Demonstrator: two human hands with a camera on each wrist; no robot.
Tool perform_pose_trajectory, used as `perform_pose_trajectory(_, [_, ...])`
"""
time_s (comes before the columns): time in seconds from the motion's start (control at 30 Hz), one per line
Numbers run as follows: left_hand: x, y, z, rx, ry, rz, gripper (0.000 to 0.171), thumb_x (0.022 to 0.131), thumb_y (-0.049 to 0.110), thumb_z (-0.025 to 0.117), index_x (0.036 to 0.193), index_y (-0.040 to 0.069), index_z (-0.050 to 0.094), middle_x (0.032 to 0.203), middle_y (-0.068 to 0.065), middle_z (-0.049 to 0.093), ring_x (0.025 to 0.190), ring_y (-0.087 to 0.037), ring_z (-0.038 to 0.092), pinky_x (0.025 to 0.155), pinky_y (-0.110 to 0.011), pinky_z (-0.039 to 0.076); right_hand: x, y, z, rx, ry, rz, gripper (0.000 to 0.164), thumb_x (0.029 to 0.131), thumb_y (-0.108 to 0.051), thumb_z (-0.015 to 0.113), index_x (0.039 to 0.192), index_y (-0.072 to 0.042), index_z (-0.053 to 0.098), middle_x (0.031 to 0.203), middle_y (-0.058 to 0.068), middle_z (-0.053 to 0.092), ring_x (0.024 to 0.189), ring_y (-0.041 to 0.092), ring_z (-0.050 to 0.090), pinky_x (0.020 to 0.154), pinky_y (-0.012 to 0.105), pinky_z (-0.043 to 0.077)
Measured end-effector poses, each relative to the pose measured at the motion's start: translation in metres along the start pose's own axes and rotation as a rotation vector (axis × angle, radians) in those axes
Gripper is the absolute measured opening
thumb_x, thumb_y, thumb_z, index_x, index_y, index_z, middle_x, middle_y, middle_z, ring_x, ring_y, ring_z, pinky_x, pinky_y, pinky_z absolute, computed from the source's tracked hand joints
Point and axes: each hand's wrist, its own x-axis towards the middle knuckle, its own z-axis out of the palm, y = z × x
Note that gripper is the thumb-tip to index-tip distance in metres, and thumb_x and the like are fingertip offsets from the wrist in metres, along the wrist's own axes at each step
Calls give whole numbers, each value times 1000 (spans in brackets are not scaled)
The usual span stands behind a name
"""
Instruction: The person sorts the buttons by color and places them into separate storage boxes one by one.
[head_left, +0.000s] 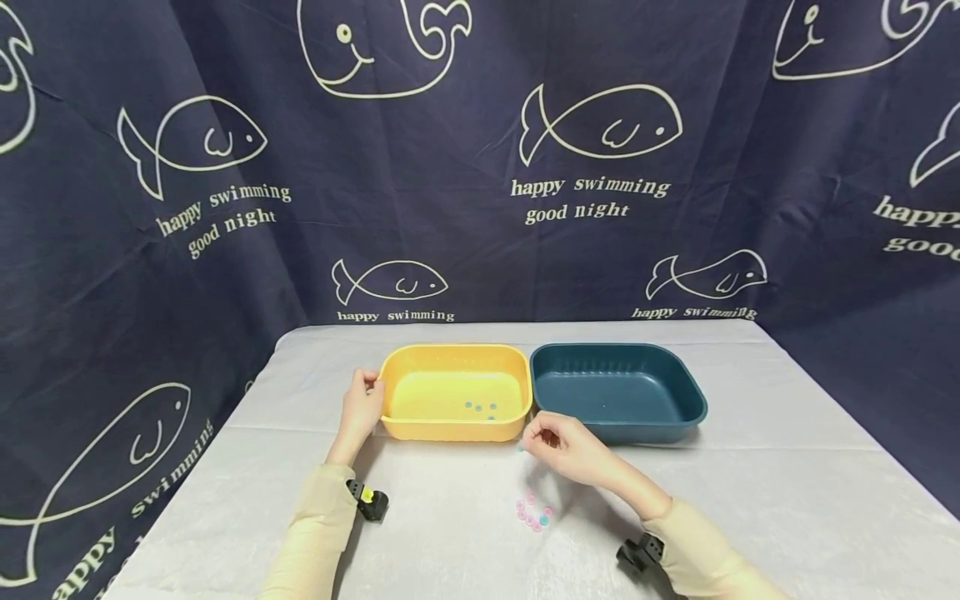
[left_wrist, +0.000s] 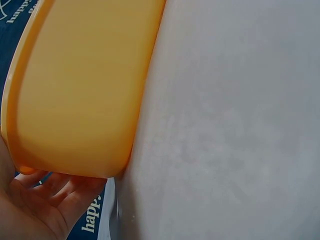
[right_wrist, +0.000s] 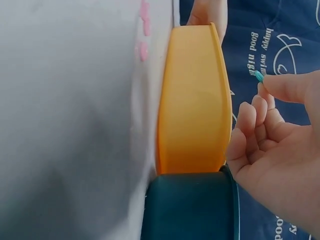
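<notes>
My left hand grips the left end of a yellow plastic tub; in the left wrist view its fingers curl at the tub's outer end. Several small blue discs lie on that tub's floor. Between thumb and index finger, my right hand pinches a small, flat teal button-like disc. This hand is just in front of where the two tubs meet. Nearer the front of the table lie several pink discs with one teal disc among them.
A dark teal tub stands right beside the yellow one, on its right. Both sit toward the back of a table with a pale grey cover. A navy curtain with fish drawings hangs behind.
</notes>
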Motion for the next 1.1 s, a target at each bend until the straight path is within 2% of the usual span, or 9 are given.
perform_pose_trajectory(0.3, [0,-3,0,-7,-9,-30,23,97,12,39,114,-2,43,126,-31,50,115,-44,53,93,-51,46,13,-6,-3,46,1,57,9,90,-17,62,84,-9,63,79,-2,55,69,6,46,62,19,42])
perform_pose_trajectory(0.47, [0,-4,0,-9,-9,-30,22,97,11,39,114,-3,43,125,-31,50,115,-44,53,93,-51,46,21,-8,-4,31,13,74,10,89,-17,62,83,-9,62,76,-2,53,68,8,47,61,19,41])
perform_pose_trajectory(0.77, [0,-2,0,8,10,0,25,96,11,39,114,-4,44,123,-32,53,113,-44,53,92,-52,46,30,-11,-5,-8,25,66,8,90,-9,59,85,-2,63,76,2,54,65,9,44,58,21,40])
perform_pose_trajectory(0.9, [1,-2,1,4,12,-4,24,96,12,39,114,-4,45,122,-31,53,113,-43,53,92,-52,46,34,-5,-5,-15,38,58,9,90,-14,61,84,-7,62,75,-1,52,66,8,44,59,20,39])
perform_pose_trajectory(1.1, [1,-2,1,-1,14,-3,24,95,11,40,114,-3,45,122,-31,53,112,-43,55,92,-51,46,42,-5,-5,-20,60,37,10,90,-13,61,81,-7,61,73,-1,51,64,7,44,58,19,39])
